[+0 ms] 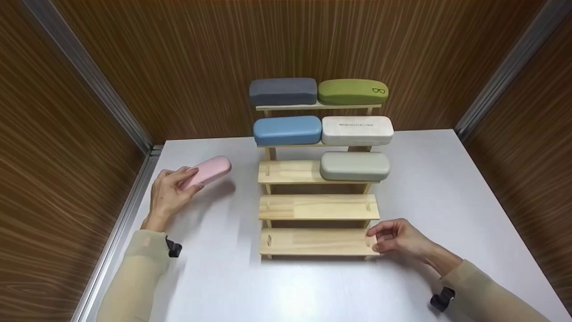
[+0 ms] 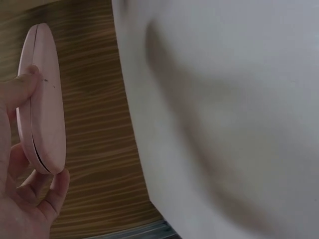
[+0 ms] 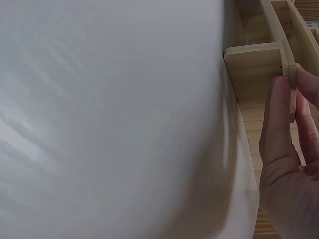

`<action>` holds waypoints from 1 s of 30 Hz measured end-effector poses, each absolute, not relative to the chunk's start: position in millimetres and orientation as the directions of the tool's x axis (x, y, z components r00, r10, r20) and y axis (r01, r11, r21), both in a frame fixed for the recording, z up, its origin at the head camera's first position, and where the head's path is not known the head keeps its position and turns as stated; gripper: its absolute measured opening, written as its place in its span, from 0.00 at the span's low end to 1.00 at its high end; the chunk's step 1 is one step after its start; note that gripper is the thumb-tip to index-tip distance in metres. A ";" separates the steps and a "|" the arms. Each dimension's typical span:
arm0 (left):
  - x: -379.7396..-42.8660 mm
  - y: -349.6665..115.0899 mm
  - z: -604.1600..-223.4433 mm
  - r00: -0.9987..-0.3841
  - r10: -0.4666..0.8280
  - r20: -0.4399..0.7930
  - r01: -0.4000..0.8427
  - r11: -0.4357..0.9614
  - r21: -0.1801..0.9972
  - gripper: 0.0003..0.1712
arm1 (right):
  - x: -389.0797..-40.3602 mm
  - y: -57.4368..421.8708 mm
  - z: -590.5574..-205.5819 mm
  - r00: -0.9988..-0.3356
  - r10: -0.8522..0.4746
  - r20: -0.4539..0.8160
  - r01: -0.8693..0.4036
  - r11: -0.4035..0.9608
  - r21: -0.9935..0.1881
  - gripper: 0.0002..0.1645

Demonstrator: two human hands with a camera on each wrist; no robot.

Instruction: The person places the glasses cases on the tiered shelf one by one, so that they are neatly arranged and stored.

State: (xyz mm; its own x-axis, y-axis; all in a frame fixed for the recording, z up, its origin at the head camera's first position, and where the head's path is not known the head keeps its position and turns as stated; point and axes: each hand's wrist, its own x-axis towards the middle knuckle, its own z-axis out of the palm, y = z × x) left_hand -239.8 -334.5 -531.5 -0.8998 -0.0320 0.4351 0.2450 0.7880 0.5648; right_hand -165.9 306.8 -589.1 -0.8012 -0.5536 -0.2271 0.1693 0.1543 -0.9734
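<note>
My left hand grips a pink glasses case by one end, left of the wooden tiered stand. The case tilts up to the right above the white table and throws a shadow on it. In the left wrist view the thumb presses one side of the pink case, and the fingertips lie at its lower end; its lid seam shows. At the stand's lowest step, my right hand pinches the right end of the board. The right wrist view shows thumb and fingers on both faces of that board.
On the top step sit a dark grey-blue case and a green case. Below them are a blue case and a white case. A pale grey-green case occupies the middle step's right half. Wood-grain walls enclose the table.
</note>
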 end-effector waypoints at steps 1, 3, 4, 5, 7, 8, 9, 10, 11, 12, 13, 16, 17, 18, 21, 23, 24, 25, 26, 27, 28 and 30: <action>-238.5 -332.7 -528.4 -0.899 -0.025 0.438 0.252 0.788 0.562 0.29 | -165.7 306.6 -588.8 -0.802 -0.550 -0.233 0.174 0.157 -0.972 0.25; -236.8 -329.6 -523.1 -0.900 -0.013 0.435 0.259 0.787 0.560 0.28 | -165.6 306.1 -588.4 -0.805 -0.542 -0.242 0.182 0.162 -0.970 0.24; -236.1 -328.2 -520.7 -0.901 -0.006 0.433 0.264 0.786 0.559 0.28 | -165.5 305.9 -588.3 -0.805 -0.540 -0.245 0.186 0.163 -0.969 0.23; -235.3 -326.9 -518.3 -0.901 0.000 0.433 0.268 0.785 0.559 0.29 | -165.4 305.8 -588.1 -0.805 -0.539 -0.248 0.188 0.165 -0.968 0.23; -234.3 -324.3 -513.7 -0.901 0.012 0.433 0.278 0.783 0.557 0.29 | -165.3 305.4 -588.1 -0.807 -0.537 -0.245 0.181 0.169 -0.969 0.23; -234.0 -323.2 -511.5 -0.902 0.018 0.431 0.282 0.781 0.557 0.29 | -165.3 305.3 -588.2 -0.807 -0.538 -0.244 0.181 0.169 -0.969 0.24; -233.5 -322.1 -509.3 -0.901 0.026 0.433 0.289 0.780 0.554 0.29 | -165.2 305.3 -588.2 -0.807 -0.537 -0.245 0.182 0.169 -0.969 0.23; -233.1 -321.2 -507.3 -0.899 0.035 0.436 0.297 0.780 0.551 0.29 | -165.2 305.4 -588.3 -0.807 -0.537 -0.247 0.183 0.170 -0.968 0.23; -232.4 -320.3 -505.3 -0.897 0.042 0.439 0.305 0.778 0.549 0.29 | -165.2 305.4 -588.4 -0.807 -0.536 -0.250 0.186 0.172 -0.968 0.23; -231.8 -319.5 -503.3 -0.895 0.048 0.443 0.312 0.777 0.547 0.29 | -165.2 305.4 -588.4 -0.807 -0.535 -0.251 0.186 0.173 -0.967 0.23; -231.0 -318.8 -501.5 -0.894 0.054 0.445 0.319 0.776 0.545 0.29 | -165.2 305.5 -588.6 -0.807 -0.533 -0.252 0.187 0.174 -0.967 0.23; -228.2 -316.8 -496.6 -0.888 0.066 0.454 0.334 0.772 0.541 0.29 | -165.4 305.4 -588.8 -0.808 -0.533 -0.251 0.183 0.177 -0.967 0.23; -227.5 -316.1 -495.0 -0.887 0.069 0.456 0.337 0.772 0.539 0.29 | -165.4 305.4 -588.9 -0.809 -0.533 -0.249 0.182 0.176 -0.968 0.24; -227.0 -315.5 -493.4 -0.885 0.073 0.459 0.342 0.771 0.537 0.29 | -165.4 305.4 -588.7 -0.809 -0.533 -0.247 0.181 0.174 -0.968 0.24; -226.2 -313.3 -489.2 -0.878 0.087 0.470 0.360 0.769 0.529 0.29 | -165.2 305.7 -587.7 -0.809 -0.533 -0.248 0.189 0.163 -0.968 0.23; -226.1 -311.7 -486.6 -0.869 0.101 0.484 0.378 0.767 0.519 0.29 | -164.9 305.7 -586.6 -0.809 -0.533 -0.249 0.194 0.158 -0.968 0.22; -226.1 -310.7 -485.4 -0.863 0.109 0.493 0.390 0.764 0.514 0.29 | -164.8 305.7 -586.1 -0.809 -0.533 -0.250 0.196 0.157 -0.968 0.21; -225.9 -309.4 -484.1 -0.857 0.117 0.501 0.402 0.761 0.510 0.29 | -164.8 306.0 -585.8 -0.809 -0.532 -0.249 0.194 0.157 -0.968 0.21; -225.7 -308.1 -482.9 -0.851 0.126 0.510 0.414 0.758 0.504 0.29 | -164.6 306.0 -585.5 -0.810 -0.531 -0.249 0.194 0.159 -0.968 0.21; -225.4 -306.6 -481.7 -0.846 0.133 0.516 0.425 0.754 0.502 0.29 | -164.4 305.8 -585.5 -0.811 -0.529 -0.250 0.193 0.161 -0.968 0.21; -225.1 -305.1 -480.8 -0.841 0.140 0.522 0.433 0.751 0.497 0.29 | -164.3 305.7 -585.5 -0.811 -0.528 -0.250 0.191 0.165 -0.968 0.22; -224.5 -301.7 -478.8 -0.835 0.154 0.529 0.449 0.745 0.493 0.29 | -164.1 305.6 -586.2 -0.811 -0.527 -0.254 0.193 0.168 -0.967 0.22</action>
State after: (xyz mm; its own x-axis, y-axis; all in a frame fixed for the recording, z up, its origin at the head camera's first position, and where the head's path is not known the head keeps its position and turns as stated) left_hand -224.5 -301.7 -478.8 -0.8348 0.1535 0.5287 0.4494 0.7448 0.4932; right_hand -164.1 305.6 -586.2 -0.8112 -0.5270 -0.2536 0.1931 0.1679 -0.9667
